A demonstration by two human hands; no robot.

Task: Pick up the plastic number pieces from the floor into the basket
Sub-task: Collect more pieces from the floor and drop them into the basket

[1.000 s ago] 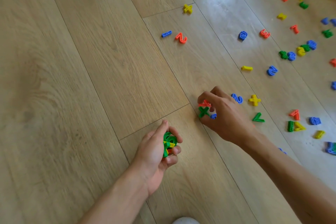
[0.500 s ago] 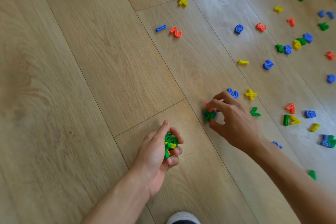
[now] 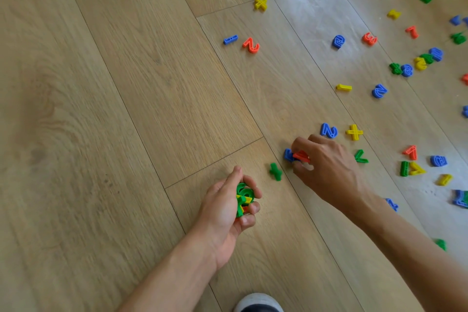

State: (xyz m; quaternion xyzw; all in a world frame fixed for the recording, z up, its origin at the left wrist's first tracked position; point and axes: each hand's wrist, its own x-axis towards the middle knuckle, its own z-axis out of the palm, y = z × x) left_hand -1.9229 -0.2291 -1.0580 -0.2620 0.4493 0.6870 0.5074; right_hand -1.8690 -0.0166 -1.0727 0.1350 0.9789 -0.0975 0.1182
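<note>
Head view: plastic numbers in both hands, basket unseen.
The left hand (image 3: 225, 210) cups a green-yellow bunch (image 3: 243, 196); the right hand (image 3: 329, 167) pinches a red piece (image 3: 301, 156), perhaps the blurred blue piece (image 3: 288, 154) too; a green plus (image 3: 275, 172) lies on the floor (image 3: 126, 109) between them. Likely light, stiff, slick: pinch across edges.

Pale wood-plank floor (image 3: 106, 114); white shoe toe (image 3: 258, 303) at bottom edge.

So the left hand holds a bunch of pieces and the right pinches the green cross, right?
No. The head view shows the right hand pinching a red piece; the green cross lies free on the floor. The left hand holds a bunch.
</note>
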